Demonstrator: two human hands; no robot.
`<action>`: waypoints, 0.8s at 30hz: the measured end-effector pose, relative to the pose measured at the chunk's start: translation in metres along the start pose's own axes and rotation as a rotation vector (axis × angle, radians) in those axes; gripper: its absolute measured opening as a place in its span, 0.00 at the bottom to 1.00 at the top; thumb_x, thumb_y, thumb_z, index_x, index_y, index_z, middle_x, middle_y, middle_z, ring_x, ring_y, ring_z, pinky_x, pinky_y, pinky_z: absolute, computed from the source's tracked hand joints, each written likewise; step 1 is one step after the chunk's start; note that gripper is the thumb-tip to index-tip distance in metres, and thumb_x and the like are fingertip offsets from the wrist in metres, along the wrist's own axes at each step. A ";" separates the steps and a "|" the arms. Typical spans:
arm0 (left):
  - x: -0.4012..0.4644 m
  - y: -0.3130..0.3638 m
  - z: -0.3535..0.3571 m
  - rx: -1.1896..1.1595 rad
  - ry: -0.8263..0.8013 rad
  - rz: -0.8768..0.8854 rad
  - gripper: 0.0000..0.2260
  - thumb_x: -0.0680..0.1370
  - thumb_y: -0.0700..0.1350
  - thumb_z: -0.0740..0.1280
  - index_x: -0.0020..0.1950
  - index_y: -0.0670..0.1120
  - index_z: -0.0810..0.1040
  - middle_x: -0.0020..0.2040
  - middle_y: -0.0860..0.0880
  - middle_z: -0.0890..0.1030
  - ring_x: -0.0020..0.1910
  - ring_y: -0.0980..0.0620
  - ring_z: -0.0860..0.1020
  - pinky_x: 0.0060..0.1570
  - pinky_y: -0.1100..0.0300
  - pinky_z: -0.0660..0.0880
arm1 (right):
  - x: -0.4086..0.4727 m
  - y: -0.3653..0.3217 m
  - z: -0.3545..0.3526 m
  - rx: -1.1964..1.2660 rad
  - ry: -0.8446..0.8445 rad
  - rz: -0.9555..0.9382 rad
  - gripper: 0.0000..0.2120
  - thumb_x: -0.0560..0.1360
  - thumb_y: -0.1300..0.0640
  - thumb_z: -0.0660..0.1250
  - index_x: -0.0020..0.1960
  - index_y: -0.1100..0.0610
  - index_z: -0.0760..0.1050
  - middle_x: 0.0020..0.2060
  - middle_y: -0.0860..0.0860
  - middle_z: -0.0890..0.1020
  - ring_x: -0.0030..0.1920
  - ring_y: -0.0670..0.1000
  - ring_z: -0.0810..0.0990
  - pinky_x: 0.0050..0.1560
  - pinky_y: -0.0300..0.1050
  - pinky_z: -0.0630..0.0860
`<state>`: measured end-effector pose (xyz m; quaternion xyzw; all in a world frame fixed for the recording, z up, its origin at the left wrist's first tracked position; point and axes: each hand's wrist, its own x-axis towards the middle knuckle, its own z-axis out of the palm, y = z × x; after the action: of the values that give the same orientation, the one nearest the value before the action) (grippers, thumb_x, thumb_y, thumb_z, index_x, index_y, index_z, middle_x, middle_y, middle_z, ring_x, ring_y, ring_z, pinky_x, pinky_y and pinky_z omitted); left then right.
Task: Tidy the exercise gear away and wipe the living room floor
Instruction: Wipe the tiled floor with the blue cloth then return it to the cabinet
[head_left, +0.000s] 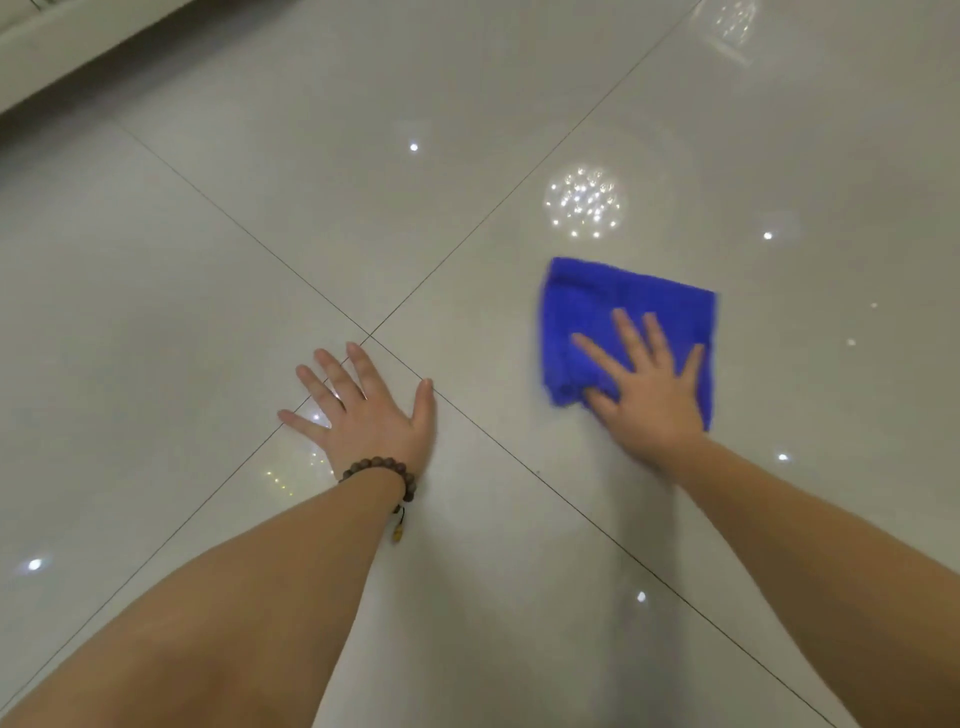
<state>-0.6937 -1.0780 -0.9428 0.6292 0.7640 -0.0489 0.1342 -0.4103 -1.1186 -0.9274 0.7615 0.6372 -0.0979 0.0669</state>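
A folded blue cloth (618, 306) lies flat on the glossy pale tiled floor (208, 260), right of centre. My right hand (647, 387) presses down on the cloth's near half with straight, spread fingers. My left hand (363, 410) rests flat on the bare floor beside a crossing of grout lines, fingers spread, a brown bead bracelet on its wrist. The two hands lie about a forearm's length apart. No exercise gear is in view.
A pale furniture base or skirting (62, 47) runs across the top left corner with a dark shadow under it. Ceiling lights reflect as bright spots in the tiles (584, 202). Dark grout lines cross near my left hand.
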 end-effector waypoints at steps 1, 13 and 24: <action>0.001 0.000 0.000 -0.001 0.000 0.005 0.41 0.75 0.71 0.40 0.78 0.46 0.37 0.78 0.41 0.38 0.75 0.40 0.34 0.68 0.29 0.37 | -0.006 0.018 0.000 0.065 0.009 0.150 0.27 0.75 0.35 0.49 0.73 0.31 0.45 0.78 0.45 0.44 0.77 0.53 0.40 0.69 0.73 0.42; -0.049 0.012 -0.006 -0.060 0.009 0.283 0.39 0.76 0.68 0.44 0.78 0.45 0.38 0.78 0.42 0.37 0.76 0.45 0.34 0.71 0.35 0.38 | -0.094 0.027 0.022 0.075 -0.011 0.185 0.27 0.77 0.37 0.52 0.73 0.32 0.47 0.77 0.44 0.45 0.77 0.54 0.42 0.69 0.73 0.42; -0.215 0.092 0.063 0.191 -0.139 0.624 0.42 0.76 0.68 0.46 0.77 0.37 0.52 0.78 0.38 0.51 0.78 0.42 0.46 0.70 0.31 0.46 | -0.169 0.087 0.041 0.033 -0.016 -0.009 0.30 0.74 0.35 0.49 0.74 0.34 0.46 0.77 0.46 0.50 0.77 0.57 0.47 0.68 0.75 0.46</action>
<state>-0.5582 -1.2785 -0.9369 0.8378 0.5153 -0.1199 0.1349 -0.3562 -1.3048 -0.9299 0.7587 0.6386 -0.1145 0.0590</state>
